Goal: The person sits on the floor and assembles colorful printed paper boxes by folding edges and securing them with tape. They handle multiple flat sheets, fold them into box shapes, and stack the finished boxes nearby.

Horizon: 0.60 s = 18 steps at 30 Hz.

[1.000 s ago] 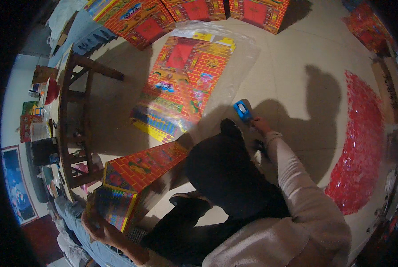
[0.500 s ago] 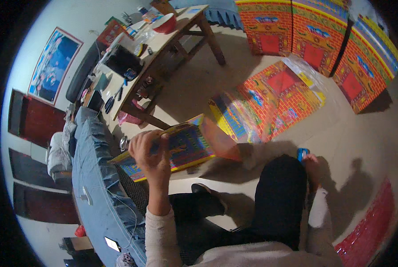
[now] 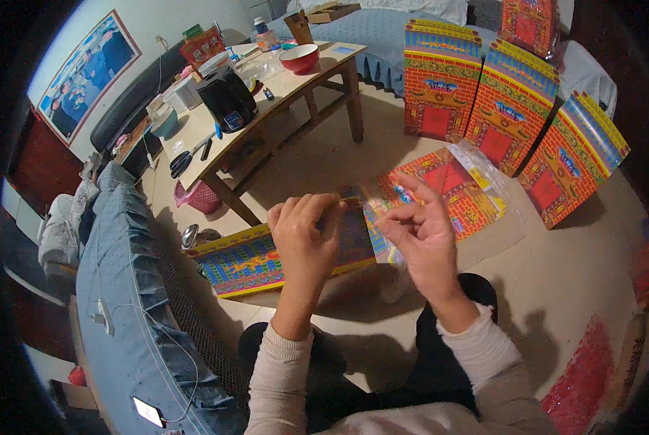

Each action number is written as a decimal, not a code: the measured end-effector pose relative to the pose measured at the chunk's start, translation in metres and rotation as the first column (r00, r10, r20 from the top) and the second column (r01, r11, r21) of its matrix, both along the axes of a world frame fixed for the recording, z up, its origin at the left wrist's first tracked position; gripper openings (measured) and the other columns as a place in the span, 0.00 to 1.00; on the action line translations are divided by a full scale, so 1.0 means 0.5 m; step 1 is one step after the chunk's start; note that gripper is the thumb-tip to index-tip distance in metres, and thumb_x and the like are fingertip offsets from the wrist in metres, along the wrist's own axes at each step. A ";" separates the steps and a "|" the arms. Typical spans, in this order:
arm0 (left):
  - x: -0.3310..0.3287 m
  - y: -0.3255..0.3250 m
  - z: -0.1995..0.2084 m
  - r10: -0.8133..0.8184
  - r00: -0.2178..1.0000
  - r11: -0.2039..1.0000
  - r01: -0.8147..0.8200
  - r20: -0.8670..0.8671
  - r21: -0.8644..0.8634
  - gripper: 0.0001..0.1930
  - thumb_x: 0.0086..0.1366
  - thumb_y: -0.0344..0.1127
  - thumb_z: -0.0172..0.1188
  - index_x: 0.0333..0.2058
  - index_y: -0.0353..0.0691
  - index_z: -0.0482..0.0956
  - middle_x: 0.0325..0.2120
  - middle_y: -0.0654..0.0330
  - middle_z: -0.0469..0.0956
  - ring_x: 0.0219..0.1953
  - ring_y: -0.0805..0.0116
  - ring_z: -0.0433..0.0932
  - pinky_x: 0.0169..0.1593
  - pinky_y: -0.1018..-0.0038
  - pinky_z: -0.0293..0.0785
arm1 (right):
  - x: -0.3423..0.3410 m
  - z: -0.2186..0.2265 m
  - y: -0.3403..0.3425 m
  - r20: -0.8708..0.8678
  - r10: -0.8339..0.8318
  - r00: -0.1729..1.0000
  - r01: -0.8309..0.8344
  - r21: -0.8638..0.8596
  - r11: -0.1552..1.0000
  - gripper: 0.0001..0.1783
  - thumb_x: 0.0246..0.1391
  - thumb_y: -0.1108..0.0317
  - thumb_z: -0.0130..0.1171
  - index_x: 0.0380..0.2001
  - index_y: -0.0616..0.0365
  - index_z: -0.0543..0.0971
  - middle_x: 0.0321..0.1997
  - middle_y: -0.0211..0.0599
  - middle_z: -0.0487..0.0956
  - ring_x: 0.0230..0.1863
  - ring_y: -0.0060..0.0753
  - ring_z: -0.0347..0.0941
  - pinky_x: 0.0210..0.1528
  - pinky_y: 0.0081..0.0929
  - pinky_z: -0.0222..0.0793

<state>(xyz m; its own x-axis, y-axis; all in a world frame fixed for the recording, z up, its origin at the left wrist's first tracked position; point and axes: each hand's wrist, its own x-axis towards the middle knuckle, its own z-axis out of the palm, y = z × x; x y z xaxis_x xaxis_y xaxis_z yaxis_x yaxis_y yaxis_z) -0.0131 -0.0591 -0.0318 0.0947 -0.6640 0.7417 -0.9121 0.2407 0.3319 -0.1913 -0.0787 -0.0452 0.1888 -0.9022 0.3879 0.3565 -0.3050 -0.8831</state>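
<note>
My left hand [image 3: 308,230] is closed in front of the upper edge of a printed cardboard piece [image 3: 248,262] with a blue tile pattern and yellow borders. A small thin brownish bit [image 3: 349,200] shows at its fingertips; what the fingers hold is hidden. To its right my right hand [image 3: 427,243] is raised, index finger stretched out, thumb and other fingers drawn together. Anything clear between these fingertips cannot be made out. Beyond both hands, a flat printed sheet [image 3: 477,206] with red brick patterns lies on the floor beside clear plastic wrapping [image 3: 500,177].
Several red-and-yellow printed cardboard houses [image 3: 440,87] stand at the far right. A wooden table [image 3: 230,156] holds a black appliance [image 3: 226,101], a red bowl [image 3: 300,59] and scissors [image 3: 186,159]. At left is a blue-covered sofa [image 3: 121,290] with a phone [image 3: 149,412]. Red plastic [image 3: 578,377] lies lower right.
My right hand has come up from the floor, by a small blue object, to beside my left hand. My left hand has shifted right along the cardboard. The head view has turned.
</note>
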 end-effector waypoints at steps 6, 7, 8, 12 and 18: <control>0.008 0.013 -0.001 -0.030 0.999 0.999 0.031 -0.029 0.026 0.05 0.58 0.30 0.68 0.34 0.44 0.83 0.29 0.63 0.82 0.35 0.61 0.77 0.48 0.65 0.64 | 0.065 -0.033 -0.004 -0.043 -0.064 0.997 0.065 0.021 0.998 0.33 0.59 0.70 0.68 0.66 0.56 0.68 0.38 0.27 0.81 0.36 0.10 0.71 0.40 0.13 0.67; 0.006 0.014 -0.002 -0.037 0.999 0.999 0.038 -0.037 0.031 0.05 0.58 0.30 0.67 0.34 0.44 0.83 0.29 0.63 0.82 0.36 0.61 0.77 0.48 0.65 0.64 | 0.066 -0.038 -0.006 -0.043 -0.074 0.996 0.076 0.023 0.997 0.33 0.59 0.70 0.68 0.66 0.57 0.68 0.38 0.27 0.81 0.36 0.10 0.71 0.40 0.13 0.67; 0.007 0.016 -0.003 -0.041 0.999 0.999 0.041 -0.033 0.024 0.05 0.58 0.30 0.67 0.34 0.44 0.83 0.29 0.63 0.82 0.36 0.61 0.77 0.48 0.65 0.64 | 0.071 -0.038 -0.006 -0.036 -0.089 0.995 0.090 0.024 0.996 0.33 0.59 0.70 0.68 0.65 0.57 0.68 0.38 0.28 0.81 0.37 0.11 0.71 0.41 0.13 0.67; 0.008 0.022 -0.003 -0.050 0.998 0.999 0.050 -0.033 0.006 0.06 0.58 0.30 0.67 0.35 0.44 0.84 0.29 0.63 0.82 0.36 0.61 0.77 0.48 0.65 0.64 | 0.083 -0.040 -0.003 -0.001 -0.129 0.992 0.129 0.037 0.991 0.33 0.59 0.71 0.68 0.65 0.60 0.67 0.38 0.29 0.81 0.38 0.13 0.72 0.43 0.15 0.69; -0.004 0.031 0.005 -0.062 0.997 0.998 0.063 -0.033 0.025 0.06 0.59 0.31 0.66 0.36 0.45 0.85 0.30 0.63 0.82 0.36 0.61 0.77 0.48 0.65 0.64 | 0.091 -0.045 -0.002 0.066 -0.141 0.988 0.134 0.094 0.986 0.32 0.60 0.73 0.67 0.64 0.62 0.67 0.38 0.29 0.80 0.39 0.14 0.73 0.44 0.16 0.69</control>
<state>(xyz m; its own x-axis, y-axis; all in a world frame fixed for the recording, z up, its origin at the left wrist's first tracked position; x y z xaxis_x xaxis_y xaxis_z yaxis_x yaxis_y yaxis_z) -0.0150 -0.0438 -0.0295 0.0759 -0.6887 0.7210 -0.8841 0.2879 0.3681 -0.1461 -0.0796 -0.0676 0.0348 -0.9490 0.3133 0.3808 -0.2772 -0.8821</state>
